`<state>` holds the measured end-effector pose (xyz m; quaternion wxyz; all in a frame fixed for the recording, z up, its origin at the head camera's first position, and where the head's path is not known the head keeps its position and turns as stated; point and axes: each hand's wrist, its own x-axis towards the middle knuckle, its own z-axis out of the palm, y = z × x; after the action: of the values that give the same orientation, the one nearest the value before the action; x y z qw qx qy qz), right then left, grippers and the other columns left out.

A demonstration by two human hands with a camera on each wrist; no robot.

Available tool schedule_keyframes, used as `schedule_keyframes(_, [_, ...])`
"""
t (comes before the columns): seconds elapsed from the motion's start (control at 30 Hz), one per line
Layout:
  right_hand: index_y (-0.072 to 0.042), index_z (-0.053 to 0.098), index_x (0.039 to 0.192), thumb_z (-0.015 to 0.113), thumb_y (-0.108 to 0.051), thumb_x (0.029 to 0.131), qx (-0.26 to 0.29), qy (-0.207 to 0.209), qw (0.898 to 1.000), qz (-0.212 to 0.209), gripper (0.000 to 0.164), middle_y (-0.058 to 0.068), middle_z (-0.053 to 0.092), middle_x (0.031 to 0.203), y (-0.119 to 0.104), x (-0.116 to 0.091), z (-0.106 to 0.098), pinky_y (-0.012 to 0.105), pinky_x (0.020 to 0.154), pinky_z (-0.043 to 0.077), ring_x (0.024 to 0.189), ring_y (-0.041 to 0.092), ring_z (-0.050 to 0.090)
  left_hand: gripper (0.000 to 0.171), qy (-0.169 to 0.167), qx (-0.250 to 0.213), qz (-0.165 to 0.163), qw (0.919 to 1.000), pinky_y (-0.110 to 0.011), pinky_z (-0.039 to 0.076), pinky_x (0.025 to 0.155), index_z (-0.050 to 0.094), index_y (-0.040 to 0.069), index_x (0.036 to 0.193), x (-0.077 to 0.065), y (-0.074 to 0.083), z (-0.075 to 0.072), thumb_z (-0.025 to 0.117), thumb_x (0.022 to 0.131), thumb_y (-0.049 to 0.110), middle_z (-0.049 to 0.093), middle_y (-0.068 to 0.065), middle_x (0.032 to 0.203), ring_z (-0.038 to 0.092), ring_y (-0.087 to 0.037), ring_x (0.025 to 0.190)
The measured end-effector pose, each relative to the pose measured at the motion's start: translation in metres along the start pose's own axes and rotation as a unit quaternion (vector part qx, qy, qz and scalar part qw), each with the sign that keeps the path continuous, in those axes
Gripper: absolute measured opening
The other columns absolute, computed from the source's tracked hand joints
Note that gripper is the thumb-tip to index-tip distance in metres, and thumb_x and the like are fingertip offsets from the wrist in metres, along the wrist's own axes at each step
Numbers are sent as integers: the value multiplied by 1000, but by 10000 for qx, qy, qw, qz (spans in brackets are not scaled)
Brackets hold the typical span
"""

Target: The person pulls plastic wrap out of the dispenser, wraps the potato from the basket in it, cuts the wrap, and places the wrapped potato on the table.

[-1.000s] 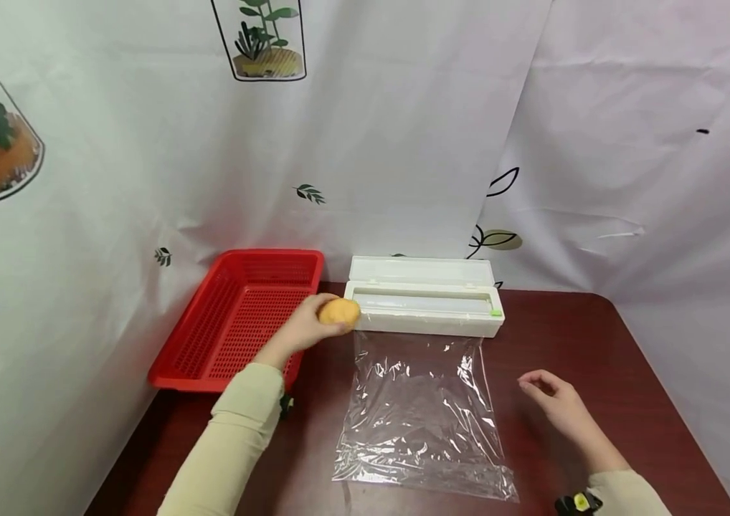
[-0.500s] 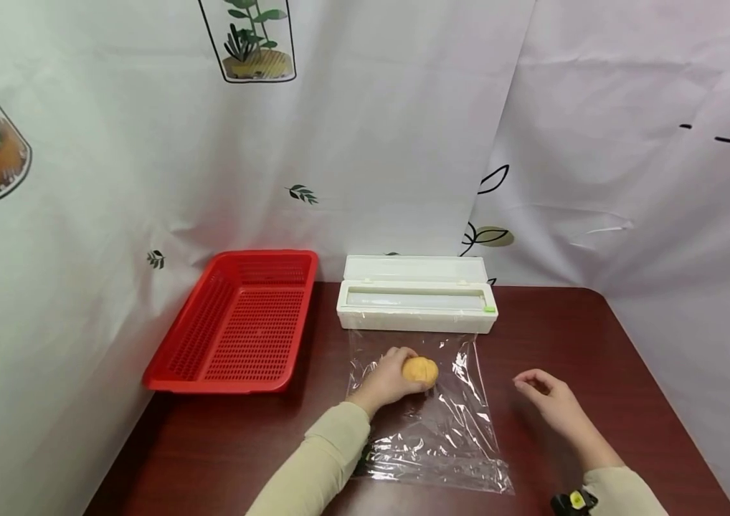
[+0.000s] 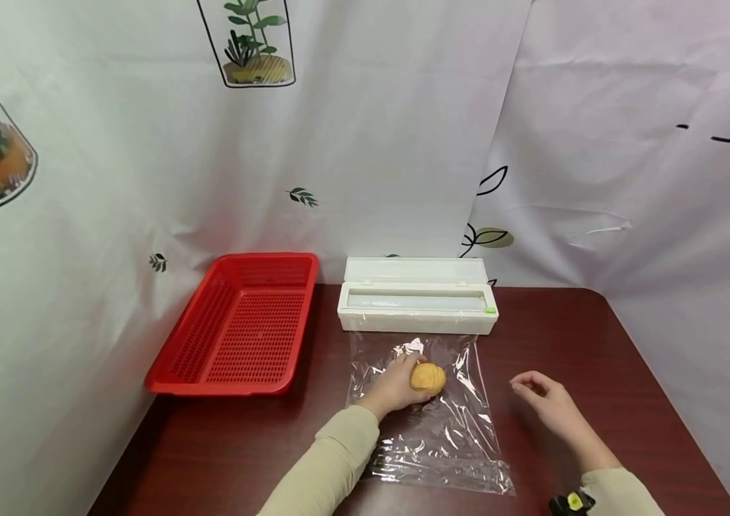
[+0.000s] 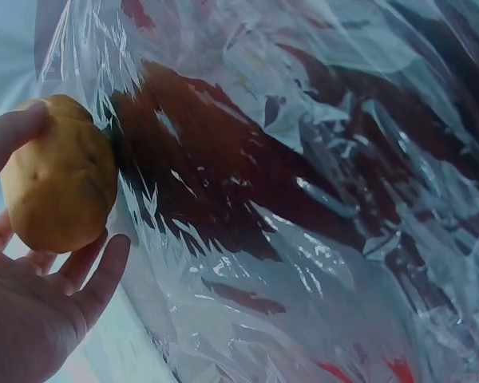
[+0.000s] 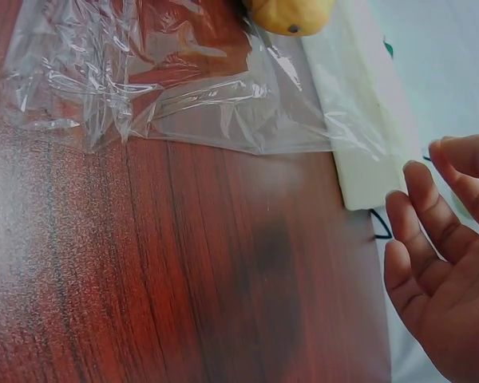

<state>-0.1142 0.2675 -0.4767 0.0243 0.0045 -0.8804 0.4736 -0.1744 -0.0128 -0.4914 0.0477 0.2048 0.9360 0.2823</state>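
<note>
Looked like a small curtained-off tabletop set-up, screened at the back and both sides with pale, creased cloth (image 3: 391,143) printed with potted plants (image 3: 258,69) and leafy sprigs (image 3: 302,196). Had a dark red wood-grain table (image 3: 558,330) close against it, bearing kitchen-type wares: a slotted red basket (image 3: 216,388), a white wrap dispenser (image 3: 416,322), clear film (image 3: 445,467). Could not be pinned down as home or workplace.
</note>
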Motion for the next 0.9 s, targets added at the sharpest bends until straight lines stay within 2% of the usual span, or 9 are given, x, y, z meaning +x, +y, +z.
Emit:
schedule_keyframes(0.17, [1,61,101,59,-16,91,-19,-32,10000,45,20,11,59,85,0,1,0,24,59,42,69,9,48,55,-20,-245,226,9994,-34,46,83,54,14,115,3,-2,-4,81,69,28,59,-3,109,57,-18,96])
schedule_keyframes(0.27, [1,61,101,59,-17,91,-8,-39,10000,87,21,11,59,85,-1,1,0,24,59,42,69,9,49,56,-167,-297,208,9992,-33,46,83,55,13,116,4,-4,-6,80,68,28,59,-3,108,56,-17,95])
schedule_keyframes(0.4, [1,62,100,60,-17,91,-4,-35,10000,89,21,8,58,83,-1,1,0,24,59,41,69,9,49,65,-328,-80,125,9994,-37,45,84,52,16,122,4,-5,-5,81,65,28,57,-4,116,53,-20,103])
schedule_keyframes(0.6, [0,62,100,60,-18,90,-30,-64,9999,141,21,7,59,83,-2,2,2,24,60,41,70,9,49,76,-217,-24,25,9998,-46,46,83,46,19,129,4,-5,-4,84,63,24,50,-9,122,48,-27,108])
schedule_keyframes(0.8, [1,62,101,60,-18,90,-11,-97,9998,146,22,8,59,84,-2,2,3,24,61,41,71,11,50,66,-86,112,23,9999,-43,47,83,51,19,125,6,-5,-6,81,66,20,51,-9,117,49,-26,105])
schedule_keyframes(0.9, [0,62,101,60,-18,90,-34,-113,9998,181,21,7,60,85,-2,2,3,24,62,42,73,11,51,60,-130,-53,81,9999,-40,47,83,54,19,122,7,-7,-9,81,69,23,53,-6,112,53,-24,101])
